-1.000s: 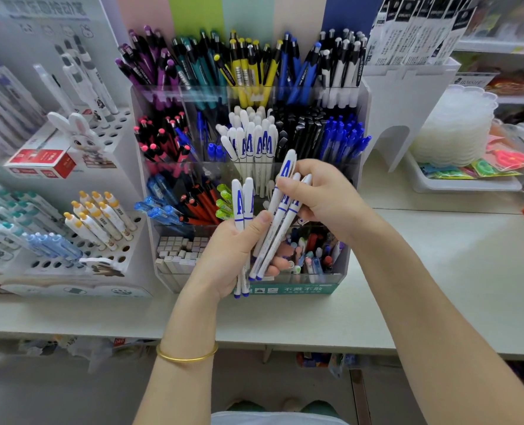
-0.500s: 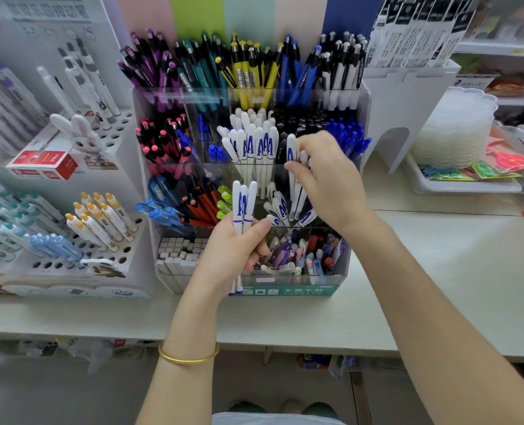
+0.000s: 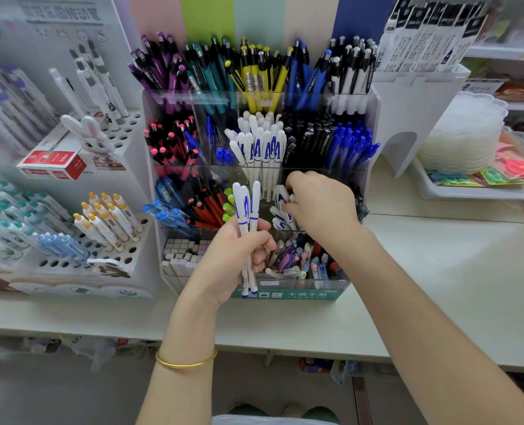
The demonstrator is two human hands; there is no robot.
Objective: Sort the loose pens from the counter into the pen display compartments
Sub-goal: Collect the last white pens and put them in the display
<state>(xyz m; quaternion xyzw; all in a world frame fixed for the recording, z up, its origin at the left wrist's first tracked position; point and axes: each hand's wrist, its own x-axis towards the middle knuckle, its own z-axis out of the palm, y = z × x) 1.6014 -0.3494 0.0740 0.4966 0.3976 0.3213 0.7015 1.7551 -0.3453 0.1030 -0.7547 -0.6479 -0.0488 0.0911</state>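
L hand (image 3: 239,256) grips 3 loose pens (image 3: 247,210), white w/ blue print, upright, caps up, tips low in front of the green label on the pen display (image 3: 285,294). R hand (image 3: 319,204) is down in a mid-right compartment, fingers curled over the caps of slotted pens (image 3: 280,210) of the same kind; looks like a pinch on them. R hand + wrist cover most of that compartment. Behind it: white capped pens (image 3: 260,145), black pens (image 3: 306,136), blue pens (image 3: 352,145). Below: mixed pens (image 3: 297,259) in the front bin, partly hidden by L fingers; small white blocks (image 3: 184,253) to their left. Display sits on the counter (image 3: 438,271). Rabbit stand (image 3: 92,136) at left, tray (image 3: 469,194) w/ clear lids at right. Gold bangle (image 3: 187,361) on L wrist.
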